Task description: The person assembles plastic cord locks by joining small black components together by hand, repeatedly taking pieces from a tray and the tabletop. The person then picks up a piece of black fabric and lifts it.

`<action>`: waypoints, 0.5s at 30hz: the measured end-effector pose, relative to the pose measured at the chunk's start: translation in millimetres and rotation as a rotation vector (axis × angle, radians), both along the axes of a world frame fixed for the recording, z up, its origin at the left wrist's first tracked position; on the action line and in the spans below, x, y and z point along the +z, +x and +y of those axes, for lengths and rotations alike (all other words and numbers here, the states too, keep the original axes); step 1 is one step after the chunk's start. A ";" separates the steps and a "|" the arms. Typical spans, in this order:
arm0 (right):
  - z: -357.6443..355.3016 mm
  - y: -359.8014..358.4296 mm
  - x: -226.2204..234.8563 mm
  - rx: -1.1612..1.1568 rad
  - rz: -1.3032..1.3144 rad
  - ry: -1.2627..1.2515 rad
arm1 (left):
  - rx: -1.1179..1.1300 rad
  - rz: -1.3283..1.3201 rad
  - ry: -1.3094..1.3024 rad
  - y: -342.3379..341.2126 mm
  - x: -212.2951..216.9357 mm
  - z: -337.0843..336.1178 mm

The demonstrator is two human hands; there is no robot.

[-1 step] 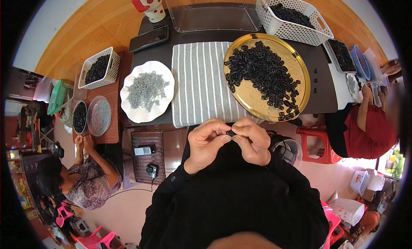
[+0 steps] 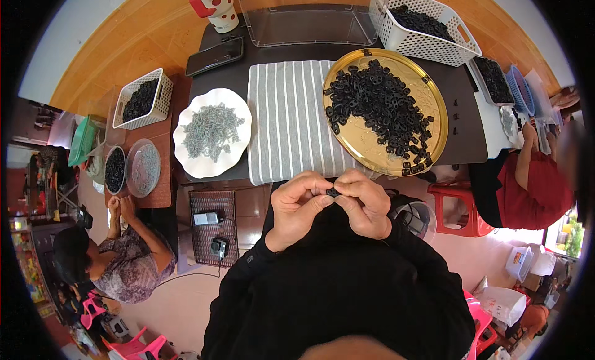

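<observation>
Just off the table's front edge, my left hand [image 2: 299,210] and my right hand [image 2: 364,205] meet, thumbs and index fingertips pinched on one small black plastic piece [image 2: 333,192]. The fingertips cover most of it, so its exact shape is hidden. Ahead to the right, a round gold tray [image 2: 434,106] carries a heap of black plastic pieces with holes [image 2: 378,99]. On the left a white scalloped plate [image 2: 186,164] bears a pile of small grey metal-looking pieces [image 2: 212,132]. A grey-and-white striped cloth [image 2: 288,118] lies between plate and tray.
A white basket [image 2: 396,40] of black pieces stands at the back right, beside a clear plastic box [image 2: 310,28]. A phone [image 2: 215,56] and a spotted mug [image 2: 220,9] are at the back left. One person [image 2: 130,264] works at the left, another [image 2: 533,192] at the right.
</observation>
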State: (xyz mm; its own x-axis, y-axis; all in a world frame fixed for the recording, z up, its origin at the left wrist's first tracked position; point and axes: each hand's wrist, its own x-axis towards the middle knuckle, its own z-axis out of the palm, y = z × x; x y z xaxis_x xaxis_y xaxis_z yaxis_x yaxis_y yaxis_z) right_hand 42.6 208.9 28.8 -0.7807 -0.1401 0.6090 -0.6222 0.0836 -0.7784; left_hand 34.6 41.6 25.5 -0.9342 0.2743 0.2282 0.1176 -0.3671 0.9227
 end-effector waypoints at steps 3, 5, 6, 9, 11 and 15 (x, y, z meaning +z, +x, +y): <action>-0.4 -5.4 5.5 -0.003 -0.093 -0.002 | -0.006 -0.051 0.107 -4.3 -1.3 2.7; -0.6 -6.9 -0.9 0.071 -0.395 -0.166 | -0.005 -0.125 0.014 -6.2 -4.9 -2.9; 5.2 -6.0 0.2 0.108 -0.522 -0.137 | -0.019 -0.163 0.010 -4.3 -8.3 -6.2; 40.0 -19.4 17.7 0.183 -0.722 0.022 | -0.035 -0.177 -0.006 -7.2 -14.5 -12.1; 75.1 -48.1 56.1 -0.065 -0.773 -0.181 | -0.035 -0.153 -0.010 -13.6 -15.4 -12.0; 137.7 -143.5 131.7 -0.332 -0.467 -0.409 | 0.022 -0.220 -0.042 -11.9 -9.4 -11.3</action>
State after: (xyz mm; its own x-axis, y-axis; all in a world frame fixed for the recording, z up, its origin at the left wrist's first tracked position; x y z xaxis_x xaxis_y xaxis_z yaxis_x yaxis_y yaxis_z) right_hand -101.0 346.6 160.5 -0.9351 0.3196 0.1532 -0.2079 -0.1447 -0.9674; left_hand 22.6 30.3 16.1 -0.9660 0.2585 0.0072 -0.0807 -0.3278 0.9413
